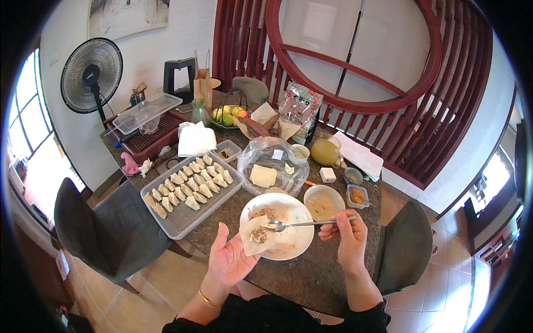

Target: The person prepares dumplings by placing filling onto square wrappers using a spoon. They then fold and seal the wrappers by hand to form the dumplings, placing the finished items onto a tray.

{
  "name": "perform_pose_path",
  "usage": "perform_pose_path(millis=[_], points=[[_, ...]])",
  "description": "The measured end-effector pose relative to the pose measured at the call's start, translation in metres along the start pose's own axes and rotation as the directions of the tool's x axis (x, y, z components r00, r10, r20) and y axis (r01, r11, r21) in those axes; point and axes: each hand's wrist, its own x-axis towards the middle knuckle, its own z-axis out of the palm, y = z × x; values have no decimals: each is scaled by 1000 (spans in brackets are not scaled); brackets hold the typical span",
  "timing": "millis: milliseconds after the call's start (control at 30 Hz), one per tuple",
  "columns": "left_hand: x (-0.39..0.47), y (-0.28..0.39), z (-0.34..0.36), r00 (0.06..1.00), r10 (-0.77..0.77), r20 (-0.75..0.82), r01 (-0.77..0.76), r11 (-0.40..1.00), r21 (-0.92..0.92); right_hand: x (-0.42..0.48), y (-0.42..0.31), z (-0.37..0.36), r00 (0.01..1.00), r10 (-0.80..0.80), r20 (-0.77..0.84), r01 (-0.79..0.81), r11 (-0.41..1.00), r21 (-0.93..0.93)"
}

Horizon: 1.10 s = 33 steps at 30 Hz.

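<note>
On the fingers of my left hand [233,259] lies a square dumpling wrapper [251,246], palm up, with a clump of minced filling [259,235] on it. My right hand [349,241] grips the handle of a metal spoon [308,224], whose bowl is at the wrapper's right edge beside the filling. Below both is a white plate [291,245] with more filling smeared on its far left. To the left, a clear plastic tray [183,224] carries several rows of folded dumplings [193,203]. A stack of wrappers [263,175] sits on a clear plastic bag [287,154] beyond the plate.
A white bowl of liquid [324,202] and a small tub of orange paste [357,195] stand right of the plate. Farther back are a glass pitcher [325,150], a fruit basket [227,116] and paper tissues [196,139]. Chairs flank the table [300,283] at left [120,229] and right [406,245].
</note>
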Motion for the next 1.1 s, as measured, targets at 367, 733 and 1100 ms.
perform_pose_path(millis=[367, 733, 1100], points=[[11, 1, -21, 993, 15, 114, 11, 975, -223, -20, -13, -7, 997, -62, -39, 60, 996, -63], [10, 2, -15, 994, 13, 111, 7, 984, -180, -17, -14, -14, 992, -126, -28, 126, 992, 4], [5, 3, 0, 986, -128, 110, 146, 974, -175, -3, -2, 1, 989, 68, 134, -73, 997, 35]])
